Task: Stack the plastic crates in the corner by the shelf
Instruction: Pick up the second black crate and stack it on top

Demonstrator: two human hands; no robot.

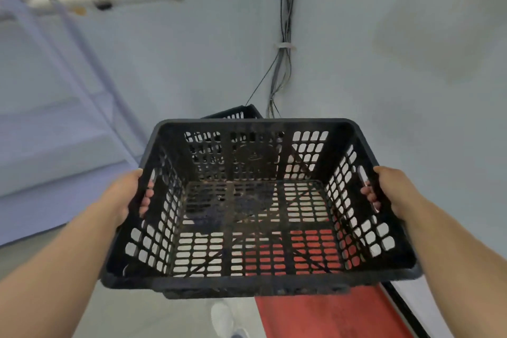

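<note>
I hold a black perforated plastic crate (258, 280) in the air in front of me, open side up and empty. My left hand (129, 195) grips its left side handle, fingers showing through the slot. My right hand (384, 189) grips the right side handle the same way. Beyond the held crate, low in the room's corner, the rim of a second black crate (233, 112) peeks out; most of it is hidden behind the crate I carry.
A metal shelf (55, 85) stands at the left against the wall. A bundle of cables (284, 35) runs down the corner. A red floor strip (329, 315) lies at the lower right, and a white shoe (222, 318) shows below the crate.
</note>
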